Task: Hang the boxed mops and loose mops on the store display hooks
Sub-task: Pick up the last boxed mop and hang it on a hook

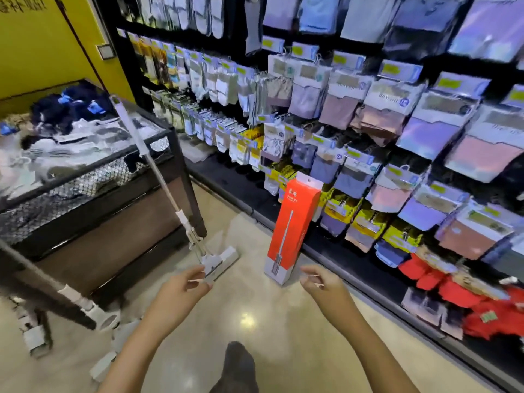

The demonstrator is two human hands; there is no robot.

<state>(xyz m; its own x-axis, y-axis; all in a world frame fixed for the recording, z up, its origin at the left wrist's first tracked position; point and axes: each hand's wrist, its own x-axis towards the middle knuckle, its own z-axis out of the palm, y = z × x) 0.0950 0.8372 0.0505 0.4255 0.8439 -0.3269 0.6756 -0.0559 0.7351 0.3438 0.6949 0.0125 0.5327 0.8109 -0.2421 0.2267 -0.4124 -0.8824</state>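
A red boxed mop (pixel 295 225) stands upright on the floor and leans against the low edge of the display rack. A loose mop (pixel 147 154) with a white head (pixel 222 260) leans against the corner of a mesh bin table. A second loose mop (pixel 73 297) lies slanted at lower left. My left hand (pixel 184 286) hovers just in front of the first mop's head with fingers loosely curled, holding nothing. My right hand (pixel 321 283) hangs the same way, just right of the box's base and apart from it.
The display rack (pixel 368 123) on the right is packed with hanging socks and underwear packs. A mesh bin table (pixel 119 168) of folded clothes fills the left. More white mop heads (pixel 35 337) lie on the floor at lower left. My foot (pixel 238 367) is on the glossy floor.
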